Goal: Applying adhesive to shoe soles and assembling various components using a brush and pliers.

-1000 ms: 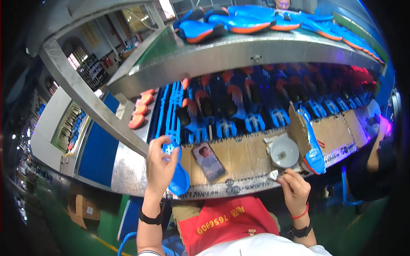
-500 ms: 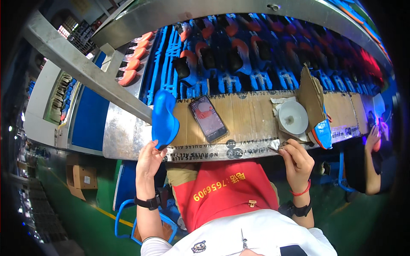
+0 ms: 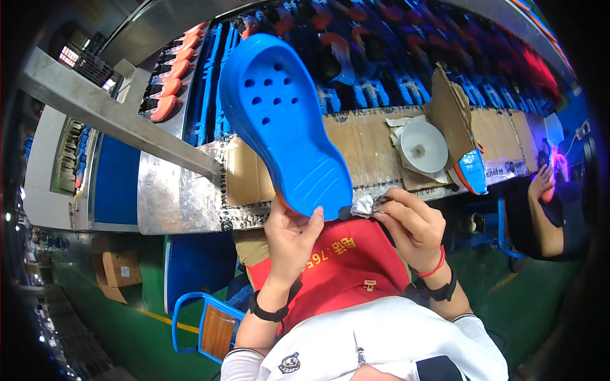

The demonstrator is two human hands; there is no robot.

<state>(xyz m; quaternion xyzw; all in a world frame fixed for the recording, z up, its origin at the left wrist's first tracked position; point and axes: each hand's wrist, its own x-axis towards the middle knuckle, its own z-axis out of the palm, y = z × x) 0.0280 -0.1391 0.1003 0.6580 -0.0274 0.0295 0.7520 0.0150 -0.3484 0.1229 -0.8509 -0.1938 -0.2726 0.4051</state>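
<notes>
A blue shoe sole, with round holes in its forepart and ridges at the heel, stands raised over the table edge, toe pointing away. My left hand is closed on its heel end, thumb on the near face. My right hand pinches a crumpled white wad, perhaps tissue or cloth, right beside a dark patch at the heel's right edge. Whether the wad touches the sole I cannot tell.
A white bowl sits on the cardboard-covered table, beside an upright cardboard flap and a blue-and-orange sole. Behind run blue racks of shoes. A metal post slants at left. A co-worker's hand is at far right.
My left hand has brought the blue sole right and closer, turning its holed face into view; it now hides the phone. My right hand has moved left with the wad to the heel.
</notes>
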